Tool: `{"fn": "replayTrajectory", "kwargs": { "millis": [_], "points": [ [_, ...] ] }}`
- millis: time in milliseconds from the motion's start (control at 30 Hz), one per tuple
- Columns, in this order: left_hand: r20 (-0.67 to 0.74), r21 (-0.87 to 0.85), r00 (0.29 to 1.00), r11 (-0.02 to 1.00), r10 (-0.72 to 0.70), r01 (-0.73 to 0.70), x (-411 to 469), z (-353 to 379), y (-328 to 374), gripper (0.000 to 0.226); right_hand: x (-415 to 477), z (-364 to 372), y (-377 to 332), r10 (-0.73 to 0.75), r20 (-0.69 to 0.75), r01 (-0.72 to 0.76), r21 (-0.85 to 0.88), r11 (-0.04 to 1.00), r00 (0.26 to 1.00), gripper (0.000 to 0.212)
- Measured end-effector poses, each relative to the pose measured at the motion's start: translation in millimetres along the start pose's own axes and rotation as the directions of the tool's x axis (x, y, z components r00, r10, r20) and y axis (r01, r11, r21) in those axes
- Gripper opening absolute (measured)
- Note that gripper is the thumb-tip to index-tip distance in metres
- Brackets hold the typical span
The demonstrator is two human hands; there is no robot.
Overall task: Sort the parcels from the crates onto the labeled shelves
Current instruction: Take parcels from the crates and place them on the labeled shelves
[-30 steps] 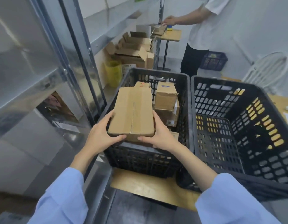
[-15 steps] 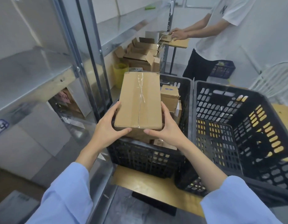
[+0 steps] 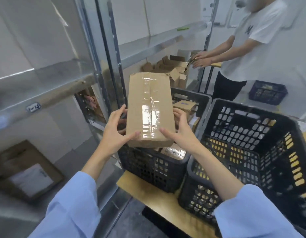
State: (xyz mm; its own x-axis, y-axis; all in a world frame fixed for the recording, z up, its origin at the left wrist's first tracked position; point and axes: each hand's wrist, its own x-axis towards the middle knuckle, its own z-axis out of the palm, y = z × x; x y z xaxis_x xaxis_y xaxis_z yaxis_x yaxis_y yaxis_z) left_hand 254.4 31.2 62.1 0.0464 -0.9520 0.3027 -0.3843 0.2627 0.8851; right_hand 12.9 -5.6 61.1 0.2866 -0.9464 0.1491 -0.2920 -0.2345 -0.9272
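A long flat cardboard parcel [image 3: 149,107] sealed with clear tape is held above the left black crate [image 3: 148,167]. My left hand [image 3: 114,133] grips its near left edge, thumb on top. On the near right edge my right hand [image 3: 180,131] does the same. More small parcels [image 3: 184,105] lie inside that crate. The metal shelf [image 3: 45,86] on the left carries a small white label [image 3: 33,107] on its front edge.
A second black crate [image 3: 252,152] stands to the right, both on a low wooden board [image 3: 159,203]. A boxed parcel [image 3: 26,170] lies on the lower shelf at left. Another person [image 3: 248,48] works at a small table behind, near a pile of open cartons [image 3: 171,69].
Both hands have lifted the long parcel up out of the left crate and raised it higher. The view has tilted up toward the shelves.
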Motion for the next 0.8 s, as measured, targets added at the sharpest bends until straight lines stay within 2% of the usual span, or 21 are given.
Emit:
{"fn": "replayTrajectory", "kwargs": {
  "millis": [200, 333, 500, 633, 700, 800],
  "points": [
    [-0.181, 0.072, 0.982, 0.995, -0.055, 0.069, -60, 7, 23, 0.104, -22, -1, -6, -0.080, 0.150, 0.086, -0.037, 0.996, 0.985, 0.110],
    [-0.305, 0.105, 0.948, 0.986, -0.092, 0.129, -104, 12, 37, 0.108, -36, 0, -14, -0.165, 0.273, 0.193, -0.079, 0.978, 0.948, 0.104],
    [-0.423, 0.104, 0.901, 0.982, -0.098, 0.156, -154, 17, 57, 0.102, -54, 6, -23, -0.277, 0.333, 0.276, 0.049, 0.960, 0.902, 0.084],
    [-0.514, 0.099, 0.852, 0.979, -0.102, 0.177, -188, 14, 72, 0.091, -68, 18, -31, -0.294, 0.408, 0.257, 0.145, 0.956, 0.864, 0.078],
    [-0.536, 0.082, 0.837, 0.981, -0.108, 0.179, -203, 9, 79, 0.082, -74, 26, -36, -0.323, 0.434, 0.265, 0.190, 0.945, 0.841, 0.077],
    [-0.572, 0.058, 0.811, 0.980, -0.122, 0.188, -225, 4, 90, 0.078, -80, 39, -44, -0.350, 0.474, 0.276, 0.219, 0.936, 0.808, 0.092]
  ]
}}
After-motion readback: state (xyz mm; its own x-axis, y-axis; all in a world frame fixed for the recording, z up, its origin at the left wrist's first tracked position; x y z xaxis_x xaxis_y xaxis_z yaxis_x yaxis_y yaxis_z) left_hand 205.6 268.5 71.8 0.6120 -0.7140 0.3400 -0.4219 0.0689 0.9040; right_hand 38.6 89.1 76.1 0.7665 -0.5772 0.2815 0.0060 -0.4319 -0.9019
